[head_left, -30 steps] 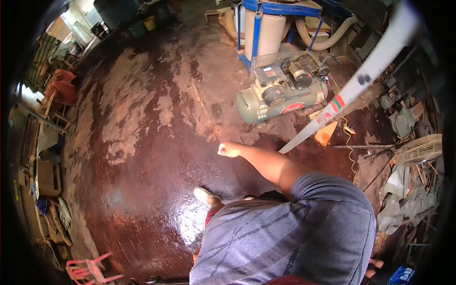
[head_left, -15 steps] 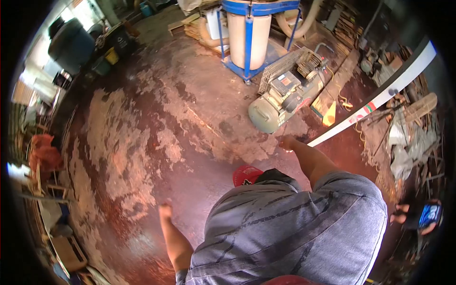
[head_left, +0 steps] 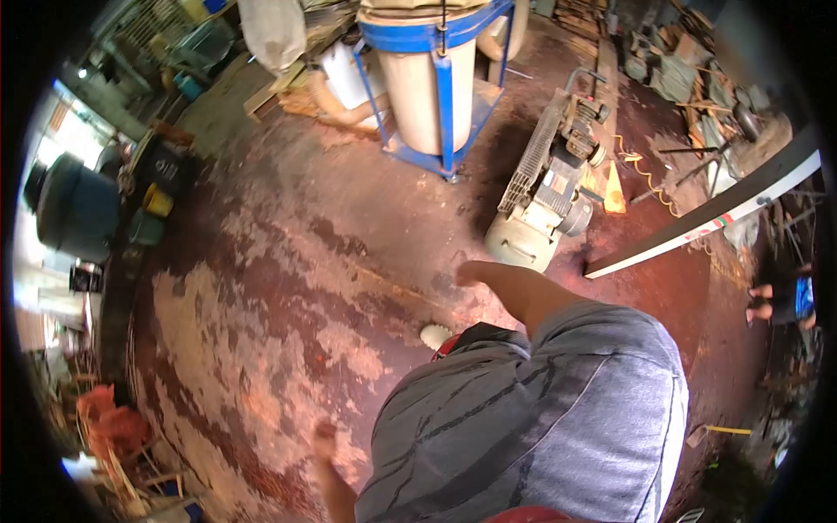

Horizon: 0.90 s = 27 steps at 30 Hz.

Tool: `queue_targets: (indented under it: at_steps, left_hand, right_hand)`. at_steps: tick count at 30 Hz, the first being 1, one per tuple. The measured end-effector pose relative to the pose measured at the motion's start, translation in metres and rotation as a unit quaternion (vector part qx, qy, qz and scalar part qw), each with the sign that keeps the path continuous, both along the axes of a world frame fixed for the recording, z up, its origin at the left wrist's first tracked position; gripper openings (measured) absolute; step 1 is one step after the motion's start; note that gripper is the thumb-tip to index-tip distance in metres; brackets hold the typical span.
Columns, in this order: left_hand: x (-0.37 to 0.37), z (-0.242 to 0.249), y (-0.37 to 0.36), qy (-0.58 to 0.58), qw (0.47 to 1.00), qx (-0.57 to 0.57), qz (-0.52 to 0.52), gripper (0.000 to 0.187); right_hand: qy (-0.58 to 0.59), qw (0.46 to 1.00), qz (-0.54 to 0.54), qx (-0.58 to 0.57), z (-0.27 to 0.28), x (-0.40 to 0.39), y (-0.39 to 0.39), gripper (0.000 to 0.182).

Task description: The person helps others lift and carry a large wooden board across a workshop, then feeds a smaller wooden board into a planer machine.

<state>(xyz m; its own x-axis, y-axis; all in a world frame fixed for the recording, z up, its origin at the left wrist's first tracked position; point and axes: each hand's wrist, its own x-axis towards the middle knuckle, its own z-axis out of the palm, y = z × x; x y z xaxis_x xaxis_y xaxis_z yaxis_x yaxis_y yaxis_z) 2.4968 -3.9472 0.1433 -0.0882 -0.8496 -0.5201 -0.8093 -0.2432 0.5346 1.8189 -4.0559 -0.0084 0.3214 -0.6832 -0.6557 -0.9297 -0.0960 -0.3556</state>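
Observation:
My right hand (head_left: 468,274) hangs in front of my grey shirt (head_left: 532,410), near the rounded end of an air compressor (head_left: 523,242) but seen above the floor. It appears to hold nothing, and blur hides its fingers. Lower on the left, my left hand (head_left: 325,433) is over the patchy red floor (head_left: 261,349). No held object shows there, and its fingers are too small and smeared to make out. Between the hands, a shoe with a pale toe (head_left: 436,336) pokes out past my shirt.
A blue-framed dust collector (head_left: 445,113) stands ahead. To the right are a slanting white-edged post (head_left: 697,228), a yellow cable (head_left: 654,179), scrap wood (head_left: 693,65) and another person (head_left: 789,301). A dark barrel (head_left: 78,205) and orange-red sack (head_left: 113,423) line the left.
The view has shifted, with the post and compressor now farther right. My right hand has come inward, away from the foot of the post; my left hand sits lower. A pale shoe toe now shows.

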Motion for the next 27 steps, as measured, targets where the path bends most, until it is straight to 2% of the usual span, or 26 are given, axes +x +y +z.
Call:
queue_targets:
  at_steps: [1, 2, 4, 7, 9, 11, 12, 13, 14, 16, 17, 18, 20, 21, 22, 23, 24, 26, 27]
  left_hand:
    - [0.003, -0.025, 0.009, 0.018, 0.999, 0.03, 0.03, 0.039]
    - [-0.001, -0.04, 0.015, 0.033, 0.997, 0.053, 0.054, 0.04]
    - [0.0, -0.067, 0.009, 0.056, 0.991, 0.085, 0.088, 0.04]
    - [0.011, -0.08, -0.026, 0.07, 0.985, 0.111, 0.109, 0.04]
    - [0.027, -0.088, -0.06, 0.075, 0.984, 0.113, 0.113, 0.041]
    - [0.05, -0.095, -0.107, 0.079, 0.985, 0.105, 0.108, 0.041]
    - [0.062, -0.101, -0.134, 0.081, 0.986, 0.098, 0.104, 0.041]
    - [0.077, -0.106, -0.164, 0.082, 0.988, 0.089, 0.095, 0.042]
    - [0.095, -0.109, -0.199, 0.079, 0.991, 0.076, 0.081, 0.042]
    - [0.128, -0.114, -0.284, 0.056, 0.997, 0.032, 0.037, 0.042]
    - [0.141, -0.121, -0.33, 0.038, 0.999, 0.002, 0.009, 0.043]
    - [0.155, -0.126, -0.39, 0.002, 0.998, -0.047, -0.034, 0.043]
    - [0.171, -0.125, -0.52, -0.095, 0.979, -0.159, -0.09, 0.043]
    - [0.169, -0.105, -0.583, -0.088, 0.992, -0.065, -0.065, 0.042]
    - [0.158, -0.075, -0.628, -0.109, 0.971, -0.173, -0.126, 0.04]
    - [0.127, -0.019, -0.655, 0.014, 0.978, -0.2, -0.05, 0.039]
    - [0.124, -0.048, -0.706, 0.17, 0.961, -0.213, 0.05, 0.038]
    - [0.083, 0.016, -0.758, 0.342, 0.929, -0.061, 0.128, 0.039]
    - [0.057, 0.039, -0.775, 0.391, 0.899, -0.052, 0.19, 0.039]
  right_hand:
    - [-0.043, 0.991, -0.039, -0.124, 0.042, 0.013, -0.032, 0.035]
    - [-0.1, 0.972, -0.093, -0.19, 0.071, 0.024, -0.058, 0.034]
    - [-0.181, 0.949, -0.214, -0.144, 0.103, 0.045, -0.119, 0.034]
    - [-0.193, 0.942, -0.196, -0.193, 0.111, 0.065, -0.175, 0.035]
    - [-0.133, 0.961, -0.115, -0.215, 0.082, 0.071, -0.203, 0.036]
    - [-0.026, 0.986, -0.144, -0.083, 0.075, 0.078, -0.216, 0.037]
    - [0.004, 0.976, -0.164, -0.142, 0.052, 0.078, -0.21, 0.036]
    - [0.002, 0.971, -0.191, -0.145, 0.054, 0.08, -0.203, 0.036]
    - [0.046, 0.981, -0.174, -0.069, 0.062, 0.087, -0.205, 0.038]
    - [0.085, 0.984, -0.151, -0.048, 0.053, 0.095, -0.203, 0.037]
    - [0.061, 0.965, -0.231, 0.104, 0.115, 0.117, -0.214, 0.036]
    - [0.007, 0.927, -0.343, 0.156, 0.148, 0.135, -0.22, 0.036]
    - [-0.052, 0.911, -0.398, 0.094, 0.15, 0.148, -0.244, 0.036]
    - [-0.055, 0.913, -0.394, 0.095, 0.144, 0.156, -0.255, 0.036]
    - [-0.036, 0.921, -0.388, -0.016, 0.139, 0.161, -0.267, 0.035]
    - [-0.016, 0.917, -0.377, -0.128, 0.136, 0.166, -0.285, 0.035]
    - [-0.053, 0.904, -0.417, -0.074, 0.14, 0.176, -0.303, 0.035]
    - [-0.062, 0.915, -0.391, -0.08, 0.132, 0.19, -0.336, 0.035]
    - [-0.066, 0.924, -0.369, -0.079, 0.124, 0.193, -0.35, 0.035]
